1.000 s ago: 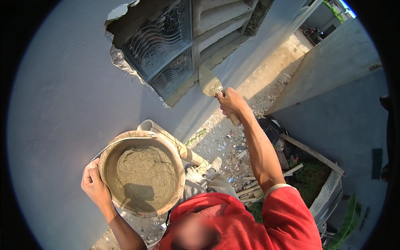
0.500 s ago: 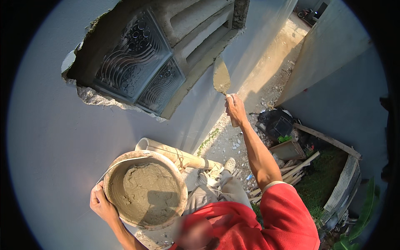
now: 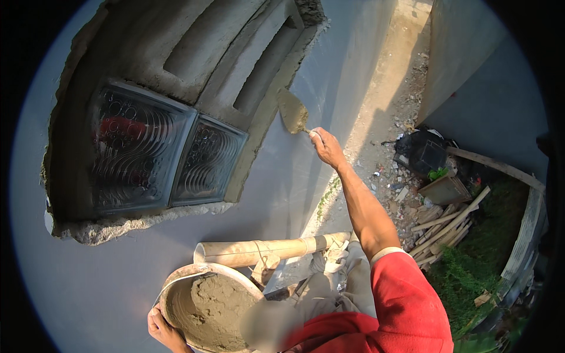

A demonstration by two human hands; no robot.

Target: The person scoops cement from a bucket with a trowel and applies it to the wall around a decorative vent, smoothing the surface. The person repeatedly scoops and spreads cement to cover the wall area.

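Note:
My right hand (image 3: 327,147) is closed round the handle of a pointing trowel (image 3: 292,110). Grey mortar coats its blade, which is up against or just in front of the opening's right edge; I cannot tell whether it touches. Two patterned glass blocks, a larger one (image 3: 138,150) and a smaller one (image 3: 209,159), sit in the broken-out wall opening beside a slotted concrete vent block (image 3: 218,53). Low at the left, my left hand (image 3: 166,329) grips the rim or wire handle of a bucket (image 3: 176,273), tilted and partly filled with wet mortar (image 3: 219,309).
A bamboo pole (image 3: 265,250) runs crosswise beside the bucket, tied with cord. The grey wall (image 3: 118,276) surrounds the ragged opening. Down at the right lie rubble (image 3: 406,194), a black bag-like bundle (image 3: 425,154), a pile of sticks (image 3: 450,229) and a long plank (image 3: 500,165).
My view has shifted, so the opening shows larger and lower, and the bucket sits lower. The trowel has come left to the opening's edge. Both hands keep their hold.

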